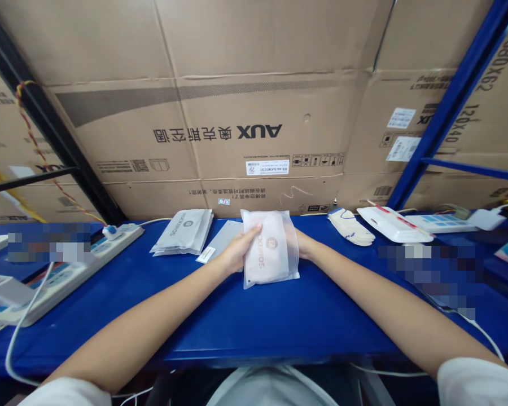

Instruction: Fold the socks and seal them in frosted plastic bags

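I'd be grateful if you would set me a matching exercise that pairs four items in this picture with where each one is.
Items:
1. frosted plastic bag
2. grey flat packet
3. white work gloves
4. white power strip

Places:
A. Along the left side of the blue table
B. Held between the left hand and right hand
C. On the table, just left of the hands
D. On the table, right of the hands, near the back edge

Pairs: 1-B, 2-C, 3-D, 4-A

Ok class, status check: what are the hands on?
Left hand and right hand on frosted white plastic pouch. Grey plastic packets left of it, on blue bench.
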Demonstrator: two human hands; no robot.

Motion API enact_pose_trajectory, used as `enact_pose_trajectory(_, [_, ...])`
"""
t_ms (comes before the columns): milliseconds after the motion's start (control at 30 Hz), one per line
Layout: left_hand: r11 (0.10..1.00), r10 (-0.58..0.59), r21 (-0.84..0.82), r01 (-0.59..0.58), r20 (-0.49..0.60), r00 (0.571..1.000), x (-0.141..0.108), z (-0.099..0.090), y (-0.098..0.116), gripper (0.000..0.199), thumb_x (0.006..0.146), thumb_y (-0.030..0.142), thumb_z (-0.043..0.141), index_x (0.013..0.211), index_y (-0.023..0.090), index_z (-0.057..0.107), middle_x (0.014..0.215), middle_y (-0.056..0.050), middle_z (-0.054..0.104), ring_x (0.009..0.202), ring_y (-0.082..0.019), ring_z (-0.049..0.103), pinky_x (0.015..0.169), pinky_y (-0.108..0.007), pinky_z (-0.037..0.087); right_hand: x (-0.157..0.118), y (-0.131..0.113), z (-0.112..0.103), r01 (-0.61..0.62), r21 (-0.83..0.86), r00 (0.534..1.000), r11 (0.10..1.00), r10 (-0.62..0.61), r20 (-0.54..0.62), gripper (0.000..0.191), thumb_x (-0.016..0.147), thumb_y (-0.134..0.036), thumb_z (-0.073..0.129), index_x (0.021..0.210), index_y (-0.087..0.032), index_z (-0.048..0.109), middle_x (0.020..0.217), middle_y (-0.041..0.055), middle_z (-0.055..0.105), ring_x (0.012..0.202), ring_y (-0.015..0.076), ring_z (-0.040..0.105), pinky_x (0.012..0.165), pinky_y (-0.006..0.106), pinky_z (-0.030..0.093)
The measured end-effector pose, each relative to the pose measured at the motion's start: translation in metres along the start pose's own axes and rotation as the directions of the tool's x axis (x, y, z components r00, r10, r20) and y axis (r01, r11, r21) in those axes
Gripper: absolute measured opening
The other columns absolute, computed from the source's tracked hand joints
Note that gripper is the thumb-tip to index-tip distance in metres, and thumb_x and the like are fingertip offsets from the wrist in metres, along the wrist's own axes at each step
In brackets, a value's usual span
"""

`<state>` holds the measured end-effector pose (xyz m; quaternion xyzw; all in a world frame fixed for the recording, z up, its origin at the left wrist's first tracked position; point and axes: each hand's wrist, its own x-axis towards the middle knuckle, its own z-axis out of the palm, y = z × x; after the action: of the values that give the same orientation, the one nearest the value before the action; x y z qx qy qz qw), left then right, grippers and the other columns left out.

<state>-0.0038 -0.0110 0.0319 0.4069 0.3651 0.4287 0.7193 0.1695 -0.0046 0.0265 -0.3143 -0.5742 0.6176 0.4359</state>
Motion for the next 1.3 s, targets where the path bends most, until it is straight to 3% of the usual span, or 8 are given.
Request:
enact_pose_trajectory(167, [0.996,0.084,0.015,-0.084,-0.037,0.996,0.002,-0.003,0.004,0.040,0.080,0.044,0.074,0.108,0.016,0.067,0.102,-0.013,0.075,0.094,-0.029,0.072,0.086,-0.042,0.058,0.002,0.001,-0.001,-0.004,0.025,0.982,1.000,0.009,-0.188,0.035,0.071,-0.036,0.081,0.101,-0.020,0.073,0.102,0.0100,0.076,0.095,0.0291,0.071,0.090,0.046,0.057])
enact_pose_trajectory(400, [0.987,0.058,0.144,-0.075,0.122,0.991,0.001,-0.003,-0.014,0.049,0.070,0.036,0.084,0.111,0.015,0.067,0.108,-0.014,0.074,0.100,-0.030,0.070,0.089,-0.043,0.056,-0.002,-0.006,0.006,-0.070,0.021,0.996,0.997,0.068,0.064,0.040,0.079,-0.048,0.070,0.108,-0.021,0.072,0.109,0.0107,0.074,0.099,0.0321,0.070,0.087,0.049,0.057])
enact_pose_trajectory(633, [0.992,0.085,0.085,-0.090,0.061,0.995,0.005,-0.006,-0.003,0.046,0.072,0.036,0.083,0.109,0.014,0.066,0.105,-0.015,0.074,0.097,-0.030,0.071,0.088,-0.044,0.056,0.006,-0.003,-0.023,0.083,-0.307,0.954,0.948,-0.165,-0.252,0.043,0.060,-0.047,0.083,0.092,-0.018,0.075,0.092,0.0070,0.077,0.094,0.0322,0.070,0.089,0.046,0.053])
enact_pose_trajectory(933, [0.945,0.134,0.276,-0.175,0.161,0.978,0.000,-0.003,-0.013,0.056,0.070,0.041,0.083,0.116,0.015,0.064,0.117,-0.015,0.070,0.109,-0.033,0.065,0.095,-0.047,0.052,0.012,0.003,-0.028,0.074,-0.494,0.929,0.866,-0.239,-0.281,0.039,0.064,-0.051,0.075,0.079,-0.015,0.074,0.082,0.0057,0.076,0.085,0.0302,0.067,0.075,0.037,0.052])
enact_pose_trajectory(1033, [0.907,0.304,0.298,-0.296,0.019,0.952,0.005,-0.004,-0.011,0.069,0.074,0.039,0.080,0.133,0.018,0.051,0.133,-0.017,0.061,0.120,-0.032,0.060,0.100,-0.046,0.049,0.011,0.001,-0.037,-0.062,-0.652,0.856,0.756,-0.295,-0.424,0.027,0.073,-0.042,0.066,0.075,-0.015,0.072,0.080,0.0058,0.074,0.081,0.0292,0.067,0.067,0.032,0.048])
enact_pose_trajectory(1167, [0.831,0.390,0.487,-0.268,-0.168,0.905,0.014,-0.011,-0.008,0.082,0.079,0.031,0.076,0.148,0.019,0.033,0.155,-0.020,0.034,0.137,-0.031,0.044,0.110,-0.043,0.039,0.005,-0.005,-0.057,-0.337,-0.870,0.783,0.360,-0.406,-0.472,0.016,0.075,-0.023,0.059,0.064,-0.017,0.068,0.068,0.0072,0.070,0.071,0.0254,0.064,0.061,0.028,0.040])
enact_pose_trajectory(1233, [0.782,0.387,0.578,-0.234,-0.154,0.909,0.018,-0.015,-0.011,0.076,0.083,0.033,0.070,0.149,0.019,0.034,0.156,-0.018,0.033,0.140,-0.031,0.040,0.112,-0.043,0.036,0.003,-0.006,-0.064,-0.230,-0.931,0.840,0.283,-0.426,-0.337,0.017,0.077,-0.022,0.058,0.064,-0.018,0.068,0.067,0.0069,0.069,0.069,0.0229,0.062,0.061,0.028,0.040])
enact_pose_trajectory(1300, [0.722,0.387,0.648,-0.242,-0.089,0.918,0.019,-0.018,-0.015,0.068,0.087,0.038,0.064,0.148,0.021,0.037,0.155,-0.015,0.037,0.141,-0.031,0.038,0.114,-0.044,0.034,0.004,-0.007,-0.065,0.061,-0.965,0.895,0.255,-0.442,-0.061,0.019,0.081,-0.024,0.057,0.069,-0.018,0.071,0.073,0.0068,0.071,0.073,0.0218,0.063,0.066,0.029,0.044])
